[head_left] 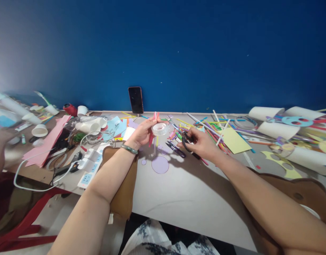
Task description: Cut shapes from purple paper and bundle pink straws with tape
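My left hand [144,132] is closed around a small pink-and-red bundle [155,116], with a roll of clear tape [160,129] at its fingers. My right hand [201,142] has its fingers through the handles of dark scissors [186,137], whose blades point up and left toward the tape. Below the scissors, small black snips [176,149] lie on the table. A purple paper circle [160,164] and a smaller one [144,162] lie flat nearer to me.
A phone [136,100] leans on the blue wall. Coloured sticks and yellow paper [235,140] lie at the right, near white paper tubes [278,131]. A power strip [90,170] with cables and pink paper [50,141] are at the left. Another person's arm [0,150] shows at the far left.
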{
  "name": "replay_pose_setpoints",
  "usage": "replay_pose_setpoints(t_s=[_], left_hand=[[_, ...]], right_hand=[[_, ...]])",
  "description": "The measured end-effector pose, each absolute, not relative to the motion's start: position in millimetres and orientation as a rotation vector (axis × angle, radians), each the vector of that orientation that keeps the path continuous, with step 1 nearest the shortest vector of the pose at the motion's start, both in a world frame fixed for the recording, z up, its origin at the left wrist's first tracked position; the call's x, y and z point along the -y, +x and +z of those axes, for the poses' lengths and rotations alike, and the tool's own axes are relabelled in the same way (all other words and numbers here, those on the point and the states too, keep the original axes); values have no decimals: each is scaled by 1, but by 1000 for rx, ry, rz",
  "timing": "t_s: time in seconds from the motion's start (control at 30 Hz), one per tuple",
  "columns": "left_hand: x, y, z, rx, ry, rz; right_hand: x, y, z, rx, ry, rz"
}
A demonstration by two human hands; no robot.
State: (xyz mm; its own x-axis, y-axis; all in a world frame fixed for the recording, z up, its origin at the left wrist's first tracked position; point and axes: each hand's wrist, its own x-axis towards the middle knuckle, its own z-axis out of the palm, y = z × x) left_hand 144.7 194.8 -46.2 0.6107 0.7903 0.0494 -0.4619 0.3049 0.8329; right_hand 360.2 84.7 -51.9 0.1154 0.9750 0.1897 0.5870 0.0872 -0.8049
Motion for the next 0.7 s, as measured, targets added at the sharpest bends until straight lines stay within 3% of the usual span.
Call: replay_pose_setpoints(t_s=[0.43,0.6,0.7], left_hand=[[-197,143,-48,-435,886,872],[-197,143,-44,-413,856,863],[-196,144,-42,-407,843,867]], right_hand=[[-87,365,-57,1442,-1401,877],[-90,367,-56,1396,-1476,768],[-94,376,-56,1428,-1718,539]])
